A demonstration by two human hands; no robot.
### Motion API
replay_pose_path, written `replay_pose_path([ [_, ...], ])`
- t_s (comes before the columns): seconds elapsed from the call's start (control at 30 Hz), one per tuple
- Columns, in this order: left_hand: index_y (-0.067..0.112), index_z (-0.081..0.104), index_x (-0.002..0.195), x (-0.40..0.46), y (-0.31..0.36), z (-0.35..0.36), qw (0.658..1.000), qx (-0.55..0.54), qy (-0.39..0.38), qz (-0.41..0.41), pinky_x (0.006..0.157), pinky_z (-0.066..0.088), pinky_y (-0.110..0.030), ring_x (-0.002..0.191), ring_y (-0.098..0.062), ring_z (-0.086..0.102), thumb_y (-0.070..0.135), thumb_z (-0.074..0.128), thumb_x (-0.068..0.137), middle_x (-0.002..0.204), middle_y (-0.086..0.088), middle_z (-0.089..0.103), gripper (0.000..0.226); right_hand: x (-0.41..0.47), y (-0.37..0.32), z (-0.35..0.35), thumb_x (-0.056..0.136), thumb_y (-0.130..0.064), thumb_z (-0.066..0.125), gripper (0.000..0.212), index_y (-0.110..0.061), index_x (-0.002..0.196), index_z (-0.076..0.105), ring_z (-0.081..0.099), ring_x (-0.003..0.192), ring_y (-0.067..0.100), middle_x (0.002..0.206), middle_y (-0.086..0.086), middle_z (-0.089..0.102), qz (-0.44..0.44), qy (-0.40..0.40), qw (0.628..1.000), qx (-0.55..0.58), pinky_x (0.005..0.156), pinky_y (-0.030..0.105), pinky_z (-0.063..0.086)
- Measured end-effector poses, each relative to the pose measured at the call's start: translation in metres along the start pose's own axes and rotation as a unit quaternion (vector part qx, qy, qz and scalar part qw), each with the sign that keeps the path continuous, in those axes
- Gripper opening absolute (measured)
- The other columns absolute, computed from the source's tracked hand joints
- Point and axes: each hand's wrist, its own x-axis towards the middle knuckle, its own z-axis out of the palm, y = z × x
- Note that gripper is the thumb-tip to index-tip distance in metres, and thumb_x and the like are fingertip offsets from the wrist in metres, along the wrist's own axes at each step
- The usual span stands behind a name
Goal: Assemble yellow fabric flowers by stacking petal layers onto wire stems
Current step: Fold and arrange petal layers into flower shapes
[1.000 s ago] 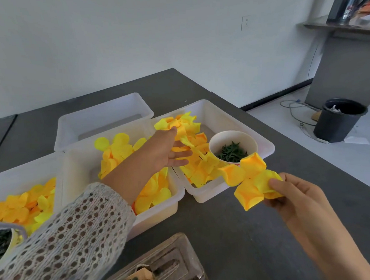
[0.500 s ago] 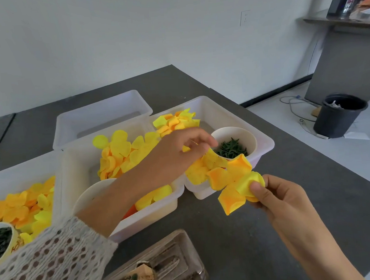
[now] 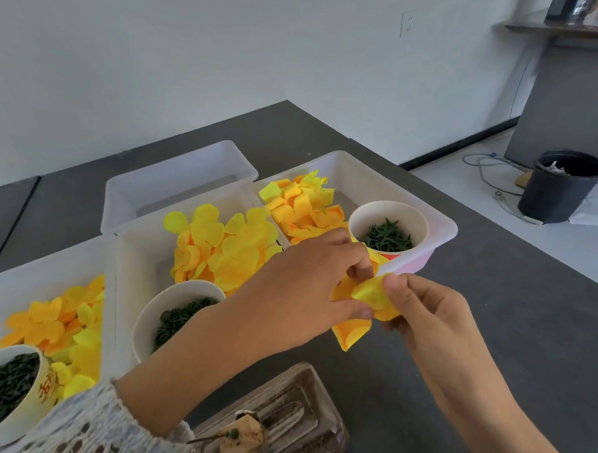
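Spanning the dark table (image 3: 506, 318), white bins (image 3: 441, 231) of loose petals. Just in front, meeting mid-air: left hand (image 3: 305, 292) pinching a petal layer from the left, right hand (image 3: 425, 309) pinching the yellow flower (image 3: 368, 292) from the right, touching between them. Wire stem hidden.

Left hand (image 3: 305, 289) hides much of the flower (image 3: 365, 299); stem unseen.
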Motion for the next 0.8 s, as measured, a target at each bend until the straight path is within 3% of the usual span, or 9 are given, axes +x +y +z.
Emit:
replay_pose_path([
  [0.1,0.041,0.051,0.102,-0.002,-0.003,-0.002,0.999,-0.003,-0.027,0.016,0.065,0.042,-0.019,0.086,0.004,0.049,0.055,0.07,0.078,0.098,0.023,0.044,0.034,0.002,0.001,-0.003,0.089,-0.044,0.042,0.051,-0.006,0.073,0.072,0.054,0.065,0.017,0.072,0.013,0.066,0.037,0.024,0.999,0.027,0.065,0.034,0.045],
  [0.2,0.041,0.05,0.105,-0.003,-0.004,-0.001,0.999,0.026,-0.021,0.036,0.063,0.043,-0.02,0.083,0.0,0.05,0.059,0.064,0.081,0.098,0.023,0.048,0.034,0.002,0.0,-0.006,0.094,-0.033,0.045,0.043,-0.003,0.076,0.07,0.052,0.065,0.019,0.072,0.015,0.063,0.045,0.022,0.998,0.023,0.066,0.038,0.043],
  [0.3,0.038,0.052,0.106,-0.004,0.0,0.0,0.995,0.065,0.013,0.069,0.059,0.039,-0.015,0.081,0.003,0.048,0.062,0.053,0.085,0.094,0.024,0.048,0.032,-0.001,-0.002,-0.009,0.095,-0.019,0.05,0.028,-0.009,0.079,0.071,0.052,0.068,0.015,0.074,0.012,0.064,0.034,-0.001,0.999,-0.031,0.07,0.035,0.045],
  [0.43,0.032,0.059,0.108,-0.004,0.006,0.002,0.984,0.115,0.065,0.122,0.057,0.029,-0.01,0.08,0.002,0.049,0.059,0.048,0.087,0.092,0.019,0.056,0.036,-0.001,-0.006,-0.012,0.09,-0.012,0.056,0.02,-0.006,0.075,0.068,0.051,0.064,0.011,0.071,0.01,0.062,0.032,-0.006,0.998,-0.051,0.063,0.025,0.045],
  [0.53,0.028,0.061,0.103,-0.004,0.008,0.005,0.979,0.114,0.092,0.14,0.057,0.038,-0.017,0.083,-0.001,0.052,0.057,0.057,0.086,0.093,0.017,0.058,0.034,-0.001,-0.008,-0.012,0.09,-0.009,0.057,0.02,-0.006,0.073,0.067,0.052,0.061,0.008,0.067,0.005,0.063,0.033,-0.001,0.998,-0.049,0.057,0.019,0.046],
  [0.63,0.023,0.062,0.101,-0.004,0.012,0.009,0.977,0.105,0.126,0.14,0.055,0.048,-0.03,0.084,-0.006,0.055,0.049,0.056,0.09,0.093,0.014,0.06,0.029,-0.002,-0.008,-0.012,0.091,-0.015,0.056,0.026,-0.003,0.068,0.064,0.048,0.063,0.013,0.065,0.008,0.057,0.024,0.003,0.999,-0.041,0.059,0.024,0.042],
  [0.73,0.014,0.064,0.099,-0.004,0.012,0.009,0.976,0.081,0.154,0.132,0.056,0.051,-0.038,0.08,-0.014,0.058,0.034,0.049,0.097,0.089,0.005,0.064,0.025,-0.002,-0.01,-0.01,0.094,-0.024,0.048,0.04,-0.008,0.063,0.067,0.05,0.065,0.015,0.067,0.008,0.057,0.03,0.003,0.999,0.044,0.059,0.025,0.045],
  [0.8,0.015,0.062,0.101,-0.005,0.011,0.008,0.981,0.046,0.155,0.105,0.058,0.051,-0.04,0.077,-0.015,0.058,0.029,0.052,0.098,0.089,0.004,0.064,0.018,-0.002,-0.013,-0.011,0.094,-0.018,0.046,0.039,-0.007,0.064,0.068,0.049,0.068,0.017,0.069,0.009,0.056,0.023,-0.012,0.997,0.075,0.059,0.026,0.046],
])
